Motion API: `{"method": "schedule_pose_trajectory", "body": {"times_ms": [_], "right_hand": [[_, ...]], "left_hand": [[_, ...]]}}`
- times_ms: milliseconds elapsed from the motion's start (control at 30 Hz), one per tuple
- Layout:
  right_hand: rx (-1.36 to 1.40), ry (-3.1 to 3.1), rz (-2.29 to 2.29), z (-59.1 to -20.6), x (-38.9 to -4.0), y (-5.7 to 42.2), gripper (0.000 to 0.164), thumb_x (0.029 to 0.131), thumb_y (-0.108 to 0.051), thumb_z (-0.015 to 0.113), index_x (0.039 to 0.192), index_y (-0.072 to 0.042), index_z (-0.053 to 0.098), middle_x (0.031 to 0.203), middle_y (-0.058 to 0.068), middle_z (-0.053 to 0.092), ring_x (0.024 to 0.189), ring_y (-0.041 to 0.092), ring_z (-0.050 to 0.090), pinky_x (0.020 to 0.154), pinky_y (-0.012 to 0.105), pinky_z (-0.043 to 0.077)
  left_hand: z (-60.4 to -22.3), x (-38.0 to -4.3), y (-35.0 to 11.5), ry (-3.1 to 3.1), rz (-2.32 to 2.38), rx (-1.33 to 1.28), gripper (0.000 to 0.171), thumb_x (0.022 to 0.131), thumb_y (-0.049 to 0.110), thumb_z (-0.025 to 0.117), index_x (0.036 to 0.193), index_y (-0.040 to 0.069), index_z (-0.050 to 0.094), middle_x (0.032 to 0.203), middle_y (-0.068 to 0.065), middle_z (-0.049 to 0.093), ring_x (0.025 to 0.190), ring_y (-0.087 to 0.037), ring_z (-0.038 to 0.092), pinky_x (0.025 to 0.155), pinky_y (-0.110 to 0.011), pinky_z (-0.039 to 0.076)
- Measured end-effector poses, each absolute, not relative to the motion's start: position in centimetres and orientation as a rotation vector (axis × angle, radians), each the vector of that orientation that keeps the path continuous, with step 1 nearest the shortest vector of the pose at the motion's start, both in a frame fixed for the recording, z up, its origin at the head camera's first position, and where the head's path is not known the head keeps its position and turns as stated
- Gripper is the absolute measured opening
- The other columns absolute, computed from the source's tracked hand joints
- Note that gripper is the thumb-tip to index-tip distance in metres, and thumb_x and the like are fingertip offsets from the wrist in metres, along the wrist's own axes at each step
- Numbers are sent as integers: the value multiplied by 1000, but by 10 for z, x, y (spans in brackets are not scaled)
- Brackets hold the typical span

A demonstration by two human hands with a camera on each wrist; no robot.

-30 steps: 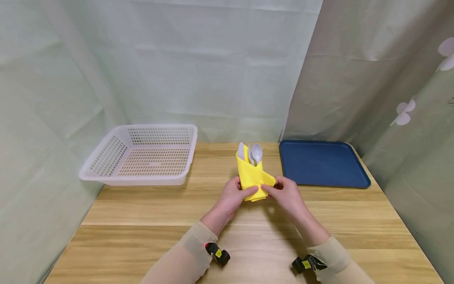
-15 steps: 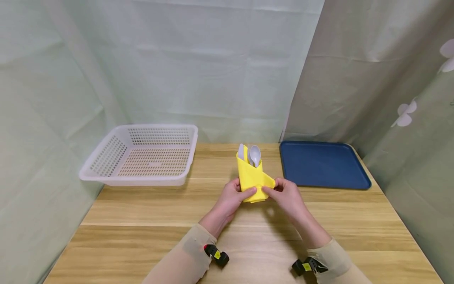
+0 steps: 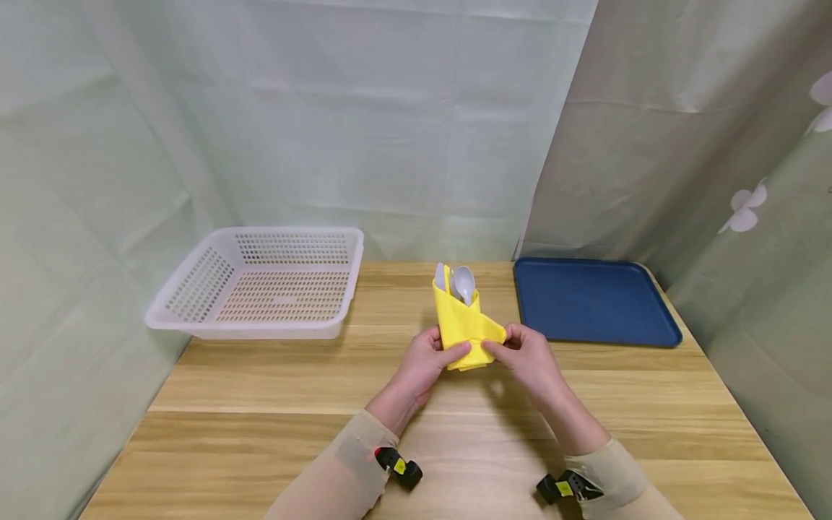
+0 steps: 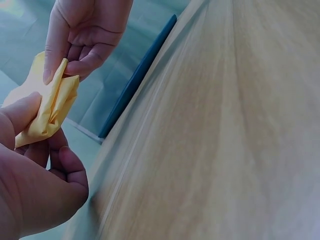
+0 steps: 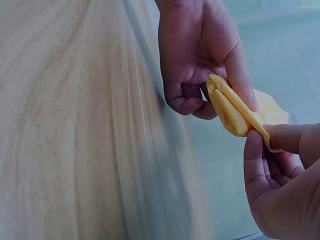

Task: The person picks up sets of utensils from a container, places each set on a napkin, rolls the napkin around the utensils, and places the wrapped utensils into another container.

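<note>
A yellow napkin (image 3: 460, 321) is folded into a pouch and held up over the middle of the table. Out of its top stick a pale grey spoon (image 3: 464, 282) and a knife (image 3: 440, 276); a further piece between them is mostly hidden. My left hand (image 3: 421, 361) grips the pouch's left side, thumb across the front and fingers behind. On the right, my right hand (image 3: 528, 355) pinches a loose corner of the napkin between thumb and fingers. The wrist views show the layered bottom folds of the napkin (image 4: 55, 107) between both hands.
A white perforated plastic basket (image 3: 279, 328) stands at the back left of the wooden table (image 3: 273, 448). At the back right lies a dark blue tray (image 3: 594, 300). Pale curtains (image 3: 364, 130) hang behind and at both sides.
The spoon has shifted slightly left and tilted within the pouch, and the piece beside it shows less. Both hands keep their hold on the napkin, nearly in place.
</note>
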State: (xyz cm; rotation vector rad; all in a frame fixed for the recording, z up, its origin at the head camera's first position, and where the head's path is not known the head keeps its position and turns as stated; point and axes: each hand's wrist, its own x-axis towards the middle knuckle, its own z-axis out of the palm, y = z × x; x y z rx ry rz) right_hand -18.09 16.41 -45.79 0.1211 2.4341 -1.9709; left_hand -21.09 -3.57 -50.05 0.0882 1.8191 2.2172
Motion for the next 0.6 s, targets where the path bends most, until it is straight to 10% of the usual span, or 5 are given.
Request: {"method": "schedule_pose_trajectory", "body": {"times_ms": [300,600], "right_hand": [[166,2375,-2072,-461,-183,163,18,101,-7,81,109,4,69,95,10,75,84,21,71,80,36,65],[38,2817,-2003,-459,-179,164,31,102,-7,80,130,-4,66,107,13,72,93,24,65,80,19,52]], "left_hand": [[-500,-211,-36,1829,2254,60,46,100,13,84,139,-3,68,127,-13,78,104,-15,74,89,-28,60],[-500,-211,-36,1871,2319,1,47,98,14,86,138,-3,68,125,-12,78,104,-15,75,87,-28,60]]}}
